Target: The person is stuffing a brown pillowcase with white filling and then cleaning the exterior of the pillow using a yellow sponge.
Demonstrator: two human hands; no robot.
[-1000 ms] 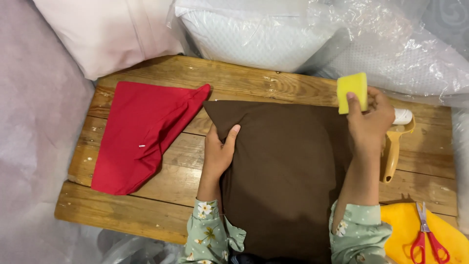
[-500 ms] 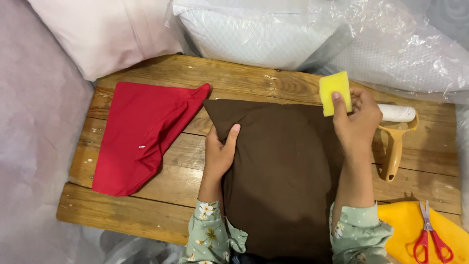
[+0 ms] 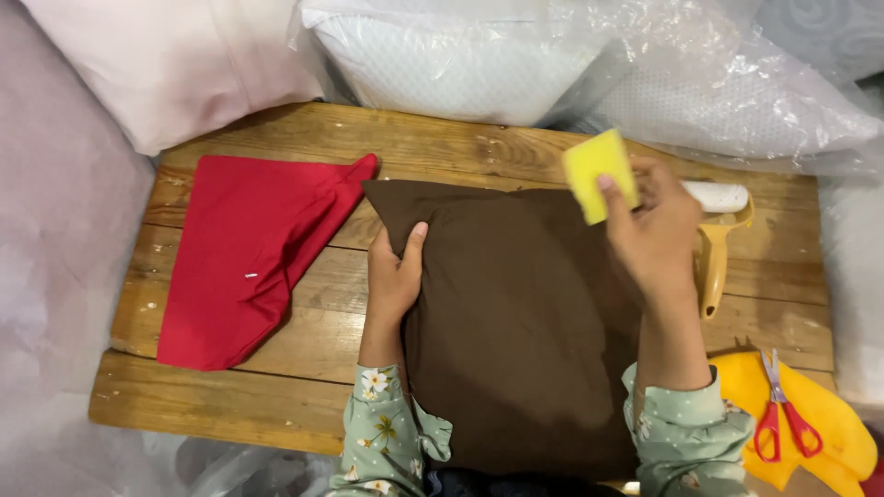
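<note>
Above the brown cushion (image 3: 525, 322), right hand (image 3: 656, 241) fingers (image 3: 611, 198) pinch a yellow sponge (image 3: 599, 173).

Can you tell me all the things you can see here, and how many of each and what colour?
brown cushion: 1, dark brown, middle of the wooden table, under both hands
yellow sponge: 1, yellow, held above the cushion's far right corner
red cloth: 1, red, flat on the table left of the cushion
lint roller: 1, white roll with yellow handle, on the table right of the cushion
scissors: 1, red handles, lying on a yellow cloth
yellow cloth: 1, yellow, bottom right corner
wooden table: 1, brown planks, under everything
pillows in clear plastic: at least 2, white, behind the table
pink pillow: 1, pale pink, top left
left hand: 1, pressing the cushion's left edge
right hand: 1, holding the sponge
</note>
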